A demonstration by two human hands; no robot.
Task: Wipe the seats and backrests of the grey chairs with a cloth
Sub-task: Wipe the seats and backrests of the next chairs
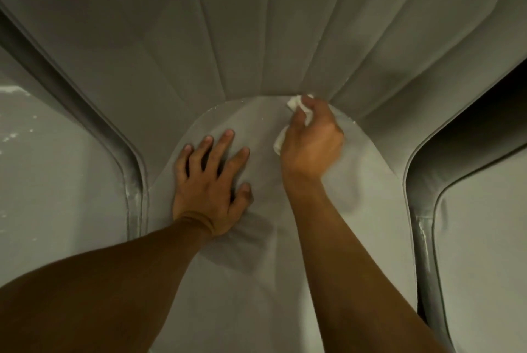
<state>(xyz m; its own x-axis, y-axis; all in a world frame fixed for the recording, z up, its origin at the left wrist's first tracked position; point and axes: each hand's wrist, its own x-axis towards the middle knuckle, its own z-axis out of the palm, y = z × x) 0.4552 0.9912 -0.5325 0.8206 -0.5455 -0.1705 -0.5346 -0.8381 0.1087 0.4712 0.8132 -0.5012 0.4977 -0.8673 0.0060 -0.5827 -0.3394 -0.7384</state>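
A grey upholstered chair fills the head view, its pale seat (368, 190) below and its channelled backrest (228, 38) rising behind. My right hand (312, 141) grips a small crumpled white cloth (296, 104) and holds it at the seam where the seat meets the backrest, right of centre. My left hand (212, 181) lies flat on the seat with its fingers spread. Small white specks dot the seam on both sides of the cloth.
The chair's curved side wing with piping (125, 158) runs down the left. A second grey chair (479, 224) stands close on the right, with a dark gap (456, 124) between the two. At far left lies a grey surface with white flecks (42, 138).
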